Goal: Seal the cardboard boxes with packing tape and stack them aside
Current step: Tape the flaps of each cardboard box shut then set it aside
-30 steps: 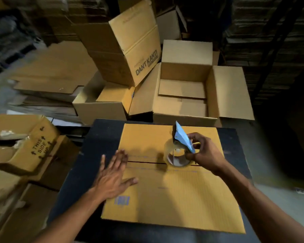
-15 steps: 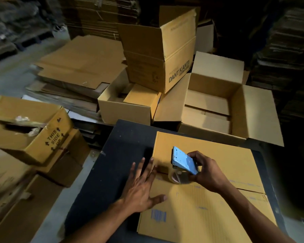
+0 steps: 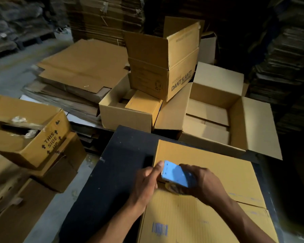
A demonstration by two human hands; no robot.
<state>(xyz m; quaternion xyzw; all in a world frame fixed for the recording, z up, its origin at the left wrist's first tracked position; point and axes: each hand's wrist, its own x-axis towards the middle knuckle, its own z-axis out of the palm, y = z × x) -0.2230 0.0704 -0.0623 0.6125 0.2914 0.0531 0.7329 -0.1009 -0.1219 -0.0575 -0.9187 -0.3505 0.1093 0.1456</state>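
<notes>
- While our right hand [image 3: 203,183] grips the blue tape dispenser [image 3: 176,174], fingers curled round its body, the dispenser sits at the left end of the centre seam on the closed cardboard box [image 3: 209,204] in the lower middle of the frame
- We can make out the tape roll [image 3: 174,188] only in part, just under the blue plate and touching the box top
- Our left hand [image 3: 147,181] sits at the left edge of that box, fingers reaching up against the near end of the dispenser; we cannot tell whether they pinch anything, as that spot is blurred
- We see the box lying on a black table [image 3: 112,172], with a blue barcode [image 3: 159,229] printed near its lower left corner
- Beyond the table, right of centre, we see an open box [image 3: 218,123] with its flaps spread, and a smaller open box [image 3: 125,116] to its left
- Above these a box printed DANT KANTI [image 3: 163,67] stands tilted, its top open
- At the left edge we see a box marked THIS SIDE UP [image 3: 25,127], and flattened cardboard sheets [image 3: 81,71] piled in the upper left
</notes>
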